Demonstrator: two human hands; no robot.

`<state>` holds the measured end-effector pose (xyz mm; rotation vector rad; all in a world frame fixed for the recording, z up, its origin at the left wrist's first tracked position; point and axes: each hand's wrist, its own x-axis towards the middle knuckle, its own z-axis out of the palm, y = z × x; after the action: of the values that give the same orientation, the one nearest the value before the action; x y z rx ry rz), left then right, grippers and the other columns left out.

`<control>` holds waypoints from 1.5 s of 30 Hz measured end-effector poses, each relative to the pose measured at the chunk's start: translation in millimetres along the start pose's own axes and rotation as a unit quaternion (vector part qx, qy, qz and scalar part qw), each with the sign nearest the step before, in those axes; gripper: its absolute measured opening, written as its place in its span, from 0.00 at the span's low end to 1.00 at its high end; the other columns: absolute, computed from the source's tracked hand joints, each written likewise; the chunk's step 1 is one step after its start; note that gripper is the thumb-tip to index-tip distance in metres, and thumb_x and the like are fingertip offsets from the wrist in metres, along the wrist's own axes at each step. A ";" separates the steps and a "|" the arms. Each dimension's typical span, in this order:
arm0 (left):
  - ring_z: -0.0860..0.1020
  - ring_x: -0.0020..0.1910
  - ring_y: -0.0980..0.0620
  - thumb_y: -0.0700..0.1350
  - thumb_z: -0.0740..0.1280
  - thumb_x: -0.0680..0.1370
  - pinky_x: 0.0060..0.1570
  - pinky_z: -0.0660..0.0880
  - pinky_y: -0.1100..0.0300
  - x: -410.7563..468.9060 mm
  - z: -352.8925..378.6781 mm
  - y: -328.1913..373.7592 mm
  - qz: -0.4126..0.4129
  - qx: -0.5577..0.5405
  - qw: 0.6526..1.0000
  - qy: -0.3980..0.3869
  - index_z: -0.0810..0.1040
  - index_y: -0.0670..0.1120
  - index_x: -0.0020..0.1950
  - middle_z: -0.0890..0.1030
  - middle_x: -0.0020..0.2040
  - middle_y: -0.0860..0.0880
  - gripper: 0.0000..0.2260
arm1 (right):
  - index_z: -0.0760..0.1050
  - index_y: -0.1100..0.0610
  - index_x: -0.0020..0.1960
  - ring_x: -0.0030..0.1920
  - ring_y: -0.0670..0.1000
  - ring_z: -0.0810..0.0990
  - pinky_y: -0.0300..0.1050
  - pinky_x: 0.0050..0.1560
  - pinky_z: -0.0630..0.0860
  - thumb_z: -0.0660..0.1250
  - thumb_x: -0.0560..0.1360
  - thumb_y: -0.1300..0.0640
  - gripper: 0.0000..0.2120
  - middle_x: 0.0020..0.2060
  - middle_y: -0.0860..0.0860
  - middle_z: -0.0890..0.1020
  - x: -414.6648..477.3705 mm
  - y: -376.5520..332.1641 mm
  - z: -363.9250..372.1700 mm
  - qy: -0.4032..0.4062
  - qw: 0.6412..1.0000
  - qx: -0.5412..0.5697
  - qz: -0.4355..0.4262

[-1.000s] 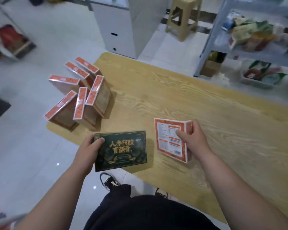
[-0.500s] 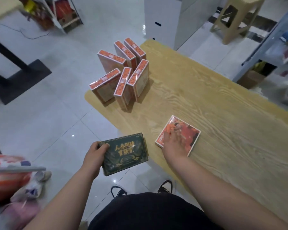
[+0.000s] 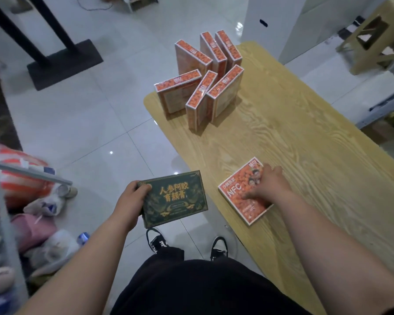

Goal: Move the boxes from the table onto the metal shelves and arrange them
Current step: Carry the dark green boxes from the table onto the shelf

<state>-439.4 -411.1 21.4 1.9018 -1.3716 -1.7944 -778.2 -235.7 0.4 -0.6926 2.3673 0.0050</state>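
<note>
Head view: the left hand [image 3: 132, 201] grips a dark green box [image 3: 175, 198] by its left end, holding it over the floor just off the wooden table [image 3: 305, 144]. The right hand [image 3: 267, 184] rests palm-down on an orange box [image 3: 234, 196] lying flat near the table's edge — six more orange boxes [image 3: 205, 87] stand on edge at the far corner

A dark green box [image 3: 175, 198] with gold lettering hangs level just off the table [image 3: 305, 137] edge, gripped by the left hand [image 3: 132, 201]. An orange box [image 3: 236, 196] lies flat, face up, under the right hand [image 3: 267, 185]. Six standing boxes [image 3: 205, 83], also orange, cluster on edge at the far corner.
</note>
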 end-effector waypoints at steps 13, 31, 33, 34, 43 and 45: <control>0.78 0.41 0.44 0.44 0.60 0.79 0.40 0.75 0.52 -69.6 -100.8 -71.6 -0.027 -0.209 0.955 0.211 0.72 0.48 0.44 0.75 0.47 0.40 0.04 | 0.78 0.52 0.56 0.48 0.50 0.86 0.52 0.53 0.82 0.82 0.64 0.43 0.26 0.47 0.48 0.86 -56.3 -116.1 40.3 -0.098 0.927 0.302 -0.200; 0.83 0.40 0.44 0.52 0.62 0.75 0.43 0.81 0.45 -177.3 -376.1 -101.1 0.075 -0.458 0.785 0.411 0.75 0.46 0.56 0.81 0.47 0.40 0.15 | 0.82 0.52 0.51 0.46 0.52 0.86 0.55 0.51 0.82 0.69 0.68 0.33 0.24 0.45 0.49 0.87 -213.9 -526.4 61.7 -0.196 0.810 0.231 -0.502; 0.84 0.41 0.42 0.52 0.62 0.75 0.47 0.80 0.38 -188.9 -394.2 -94.0 0.095 -0.461 0.771 0.428 0.75 0.45 0.57 0.81 0.49 0.38 0.15 | 0.82 0.51 0.53 0.47 0.54 0.87 0.60 0.53 0.82 0.70 0.68 0.33 0.25 0.46 0.50 0.87 -227.9 -558.5 61.0 -0.227 0.791 0.239 -0.516; 0.84 0.42 0.42 0.52 0.62 0.75 0.49 0.79 0.36 -193.4 -403.1 -91.4 0.101 -0.464 0.765 0.436 0.75 0.45 0.57 0.82 0.49 0.38 0.15 | 0.81 0.52 0.53 0.47 0.55 0.87 0.61 0.53 0.82 0.71 0.69 0.35 0.23 0.46 0.51 0.87 -233.7 -575.1 59.8 -0.240 0.780 0.240 -0.525; 0.83 0.39 0.43 0.51 0.64 0.75 0.46 0.79 0.43 -232.0 -464.8 -19.6 0.190 -0.476 0.653 0.558 0.73 0.47 0.56 0.79 0.46 0.39 0.13 | 0.81 0.53 0.52 0.43 0.53 0.87 0.53 0.47 0.82 0.73 0.76 0.48 0.10 0.43 0.52 0.88 -293.1 -745.2 32.6 -0.339 0.646 0.238 -0.641; 0.82 0.38 0.44 0.49 0.63 0.77 0.44 0.79 0.46 -241.5 -473.5 -1.3 0.204 -0.467 0.619 0.598 0.75 0.45 0.52 0.80 0.43 0.41 0.09 | 0.82 0.52 0.52 0.44 0.53 0.86 0.54 0.48 0.82 0.73 0.74 0.46 0.12 0.44 0.52 0.88 -310.6 -780.9 23.8 -0.361 0.609 0.226 -0.669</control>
<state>8.5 -447.2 305.3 1.3518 -0.1701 -0.4081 -189.3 -754.0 302.7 -1.6111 0.5937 -0.7684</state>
